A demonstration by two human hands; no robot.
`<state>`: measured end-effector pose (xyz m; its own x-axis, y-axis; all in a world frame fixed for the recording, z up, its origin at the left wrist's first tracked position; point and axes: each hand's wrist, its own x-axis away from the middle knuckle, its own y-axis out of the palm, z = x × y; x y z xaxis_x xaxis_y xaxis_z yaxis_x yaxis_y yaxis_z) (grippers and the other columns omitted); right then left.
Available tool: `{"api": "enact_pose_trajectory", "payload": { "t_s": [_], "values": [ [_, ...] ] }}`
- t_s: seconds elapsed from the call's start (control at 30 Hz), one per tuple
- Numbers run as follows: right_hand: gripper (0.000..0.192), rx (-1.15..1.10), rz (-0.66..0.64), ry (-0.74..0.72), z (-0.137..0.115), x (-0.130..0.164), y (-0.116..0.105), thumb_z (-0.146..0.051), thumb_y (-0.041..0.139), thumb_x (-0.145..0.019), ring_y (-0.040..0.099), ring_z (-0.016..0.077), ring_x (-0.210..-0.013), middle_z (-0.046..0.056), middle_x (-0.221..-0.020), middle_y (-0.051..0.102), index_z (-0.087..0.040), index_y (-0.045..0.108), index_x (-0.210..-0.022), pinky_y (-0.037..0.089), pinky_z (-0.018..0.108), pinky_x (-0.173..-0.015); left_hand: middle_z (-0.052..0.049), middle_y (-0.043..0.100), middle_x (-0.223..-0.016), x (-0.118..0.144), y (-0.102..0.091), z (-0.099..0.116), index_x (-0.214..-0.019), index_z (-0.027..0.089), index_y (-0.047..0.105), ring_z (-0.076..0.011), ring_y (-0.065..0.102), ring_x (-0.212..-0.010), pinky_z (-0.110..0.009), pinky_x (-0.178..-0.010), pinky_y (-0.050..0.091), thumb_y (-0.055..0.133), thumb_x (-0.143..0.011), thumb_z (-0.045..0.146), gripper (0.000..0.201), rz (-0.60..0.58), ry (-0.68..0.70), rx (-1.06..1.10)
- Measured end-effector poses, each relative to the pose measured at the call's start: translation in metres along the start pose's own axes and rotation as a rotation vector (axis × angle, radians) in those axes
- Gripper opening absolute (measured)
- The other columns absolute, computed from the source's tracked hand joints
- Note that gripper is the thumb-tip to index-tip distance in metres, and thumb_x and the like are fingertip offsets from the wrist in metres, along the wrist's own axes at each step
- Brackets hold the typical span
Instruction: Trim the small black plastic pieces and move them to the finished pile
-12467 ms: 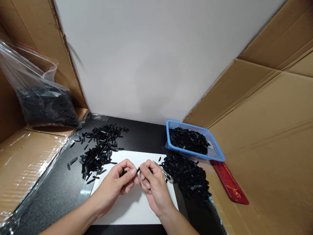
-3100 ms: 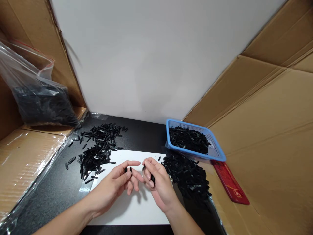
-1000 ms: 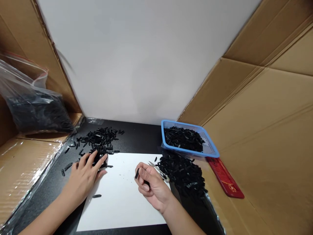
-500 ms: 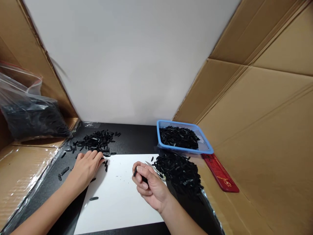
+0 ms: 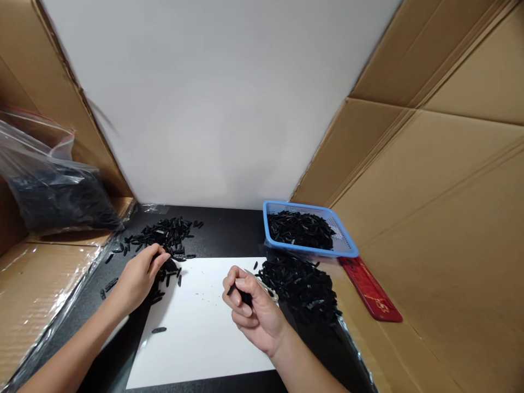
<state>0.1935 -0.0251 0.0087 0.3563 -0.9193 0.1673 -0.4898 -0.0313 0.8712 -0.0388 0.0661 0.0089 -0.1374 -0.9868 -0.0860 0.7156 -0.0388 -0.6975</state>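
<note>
At the left edge of the white sheet (image 5: 204,327), the loose pile of black pieces (image 5: 164,240) is covered at its near side by the left hand (image 5: 139,275), fingers curled together into it. Well to the right, the right hand (image 5: 254,311) is closed on one black piece (image 5: 231,289), slanted up-right, with snips (image 5: 262,284) held behind.

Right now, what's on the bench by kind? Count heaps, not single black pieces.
Heaps of black pieces: 2, left heap under the left hand, right heap
Blue basket: 1
Plastic bag: 1
White sheet: 1
Red ruler: 1
Metal snips in the right hand: 1
Total: 7
</note>
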Motion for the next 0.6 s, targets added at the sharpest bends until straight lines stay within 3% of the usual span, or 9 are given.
{"api": "enact_pose_trajectory", "payload": {
  "t_s": [0.13,0.23,0.3,0.43,0.6],
  "values": [
    [0.012,0.02,-0.01,0.005,0.0,0.001,0.001,-0.02,0.073,-0.07,0.02,0.0023,-0.041,-0.005,-0.055,0.049,-0.015,0.062,-0.071,0.013,0.009,-0.032,0.008,0.034,-0.054,0.004,0.003,0.014,-0.066,0.019,0.051,-0.007,0.029,-0.044,-0.014,-0.037,0.024,0.065,-0.076,0.052,0.038,-0.031,-0.288,0.653],
    [0.012,0.031,0.001,0.01,0.001,0.0,0.001,-0.02,0.073,-0.069,0.022,0.0025,-0.042,-0.004,-0.055,0.05,-0.015,0.062,-0.071,0.013,0.009,-0.033,0.007,0.039,-0.058,0.008,0.004,0.027,-0.072,0.016,0.054,-0.004,0.026,-0.042,-0.009,-0.031,0.019,0.066,-0.081,0.042,0.03,-0.155,-0.493,1.085],
    [0.012,0.04,0.02,0.009,0.003,-0.001,0.0,-0.02,0.074,-0.069,0.022,0.0028,-0.042,-0.005,-0.055,0.049,-0.015,0.062,-0.071,0.012,0.01,-0.033,0.006,0.039,-0.06,0.012,0.006,0.037,-0.074,0.016,0.053,-0.0041,0.03,-0.042,-0.008,-0.029,0.02,0.055,-0.09,0.033,0.024,-0.232,-0.602,1.289],
    [0.012,0.051,0.047,0.009,0.005,-0.003,-0.002,-0.021,0.073,-0.069,0.02,0.003,-0.042,-0.005,-0.053,0.049,-0.015,0.063,-0.071,0.011,0.011,-0.033,0.006,0.035,-0.059,0.023,0.017,0.053,-0.074,0.016,0.051,-0.0046,0.038,-0.043,-0.007,-0.027,0.021,0.04,-0.098,0.027,0.029,-0.282,-0.712,1.493],
    [0.016,0.071,0.043,0.012,0.005,-0.006,-0.005,-0.024,0.074,-0.071,0.019,0.0026,-0.042,-0.005,-0.055,0.048,-0.014,0.061,-0.071,0.01,0.012,-0.034,0.009,0.034,-0.057,0.039,0.037,0.056,-0.075,0.015,0.05,0.0004,0.026,-0.032,-0.011,-0.029,0.016,0.04,-0.099,0.032,0.03,-0.398,-0.825,1.584]
  ]
}}
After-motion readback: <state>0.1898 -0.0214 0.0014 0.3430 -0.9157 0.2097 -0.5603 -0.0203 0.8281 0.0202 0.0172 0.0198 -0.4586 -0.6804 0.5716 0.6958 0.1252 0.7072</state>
